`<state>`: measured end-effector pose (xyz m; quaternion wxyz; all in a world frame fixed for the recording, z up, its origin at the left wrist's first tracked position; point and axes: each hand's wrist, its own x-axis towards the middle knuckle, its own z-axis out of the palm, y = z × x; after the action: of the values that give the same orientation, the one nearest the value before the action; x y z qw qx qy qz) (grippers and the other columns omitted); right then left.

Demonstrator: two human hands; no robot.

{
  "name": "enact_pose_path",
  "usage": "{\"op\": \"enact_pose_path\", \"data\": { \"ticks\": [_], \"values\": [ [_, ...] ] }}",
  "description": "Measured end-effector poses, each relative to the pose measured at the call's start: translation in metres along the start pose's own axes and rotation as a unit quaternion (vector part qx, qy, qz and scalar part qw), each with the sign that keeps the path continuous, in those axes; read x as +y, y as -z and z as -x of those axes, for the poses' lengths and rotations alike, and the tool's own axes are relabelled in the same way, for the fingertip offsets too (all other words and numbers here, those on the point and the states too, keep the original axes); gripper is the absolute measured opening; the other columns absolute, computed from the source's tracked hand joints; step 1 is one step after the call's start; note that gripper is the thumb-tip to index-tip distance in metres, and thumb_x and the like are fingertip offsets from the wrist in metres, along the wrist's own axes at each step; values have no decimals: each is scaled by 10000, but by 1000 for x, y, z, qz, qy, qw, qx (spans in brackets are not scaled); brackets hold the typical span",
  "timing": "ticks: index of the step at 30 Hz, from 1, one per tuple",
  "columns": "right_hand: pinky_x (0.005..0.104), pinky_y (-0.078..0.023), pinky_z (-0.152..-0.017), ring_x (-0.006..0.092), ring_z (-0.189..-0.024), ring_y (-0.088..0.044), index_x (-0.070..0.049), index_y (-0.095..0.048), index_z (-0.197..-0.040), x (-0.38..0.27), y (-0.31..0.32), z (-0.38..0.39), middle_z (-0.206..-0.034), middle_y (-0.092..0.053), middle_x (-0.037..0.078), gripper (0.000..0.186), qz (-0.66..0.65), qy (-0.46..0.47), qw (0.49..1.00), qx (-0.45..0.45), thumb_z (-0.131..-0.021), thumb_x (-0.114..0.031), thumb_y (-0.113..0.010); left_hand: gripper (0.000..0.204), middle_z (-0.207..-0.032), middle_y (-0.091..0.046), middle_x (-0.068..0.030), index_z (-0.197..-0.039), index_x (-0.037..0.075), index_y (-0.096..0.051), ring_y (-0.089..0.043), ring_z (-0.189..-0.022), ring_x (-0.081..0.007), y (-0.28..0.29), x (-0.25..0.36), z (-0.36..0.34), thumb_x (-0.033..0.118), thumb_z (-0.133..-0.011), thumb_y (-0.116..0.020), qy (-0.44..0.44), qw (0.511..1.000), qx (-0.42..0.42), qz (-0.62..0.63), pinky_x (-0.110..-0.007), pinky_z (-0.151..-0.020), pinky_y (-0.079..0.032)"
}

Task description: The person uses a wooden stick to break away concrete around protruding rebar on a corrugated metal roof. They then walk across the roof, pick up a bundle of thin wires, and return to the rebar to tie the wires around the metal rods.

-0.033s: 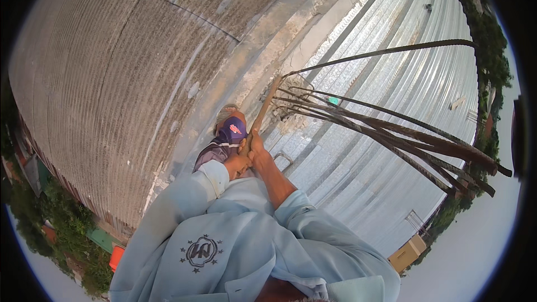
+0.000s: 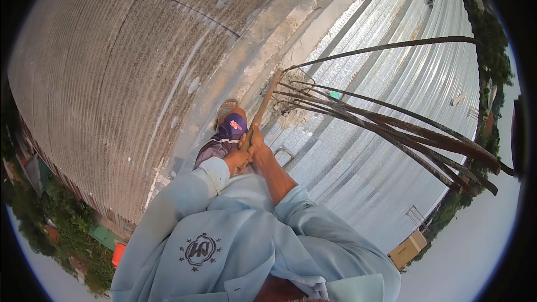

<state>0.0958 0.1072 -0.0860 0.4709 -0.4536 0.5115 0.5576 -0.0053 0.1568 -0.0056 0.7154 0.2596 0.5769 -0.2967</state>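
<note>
**Both hands on a wooden handle, rebar bundle at the far end**

Standing on the roof, I see the person's left hand and right hand wrapped close together round one long wooden handle. Both are fully closed on it, left lower, right just above and touching, the kind of doubled grip that gives leverage along a long shaft. The handle runs up and away toward one o'clock, tilted, not upright.

Its far end meets the rusty rebar bundle, where the bars come together near the concrete strip. From that point the bars fan out toward three and four o'clock, over the shiny corrugated metal sheets; one bar arches higher, toward two o'clock. I cannot tell just how the handle's tip engages them.

A foot in a purple shoe is planted just left of the handle, at about eleven o'clock from the hands, likely to brace the stance. The grey corrugated roof spreads from nine to twelve o'clock. The light blue shirt sleeves fill the six o'clock side.
</note>
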Motion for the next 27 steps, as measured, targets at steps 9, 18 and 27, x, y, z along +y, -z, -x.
{"op": "enact_pose_path", "data": {
  "ticks": [9, 18, 27],
  "values": [
    [404, -433, -388, 246, -435, -485, -41, -511, -803, 30, -6, -13, -568, -489, 82, 501, 23, 42, 999, 20, -925, -520, -589, 162, -619, -555, -69, -700, 48, -590, -530, -485, -187, 31, -1, -12, 106, -783, -716, 34, 999, -11, -36, -361, -440, -404],
    [393, -427, -372, 232, -424, -510, 42, -598, -744, 65, 13, -50, -568, -542, 109, 188, 119, 161, 977, 69, -818, -115, -670, 211, -691, -618, -121, -843, 3, -629, -611, -552, -259, 71, -60, -90, 196, -817, -710, -146, 981, -20, -123, -396, -488, -463],
    [351, -424, -380, 179, -412, -510, -1, -564, -714, 137, 83, -65, -579, -540, 75, 114, 219, 257, 941, 11, -774, -51, -647, 258, -699, -635, -128, -910, -10, -634, -629, -574, -275, 26, -204, -107, 226, -840, -711, -203, 965, 153, -60, -433, -514, -475]
  ]
}}
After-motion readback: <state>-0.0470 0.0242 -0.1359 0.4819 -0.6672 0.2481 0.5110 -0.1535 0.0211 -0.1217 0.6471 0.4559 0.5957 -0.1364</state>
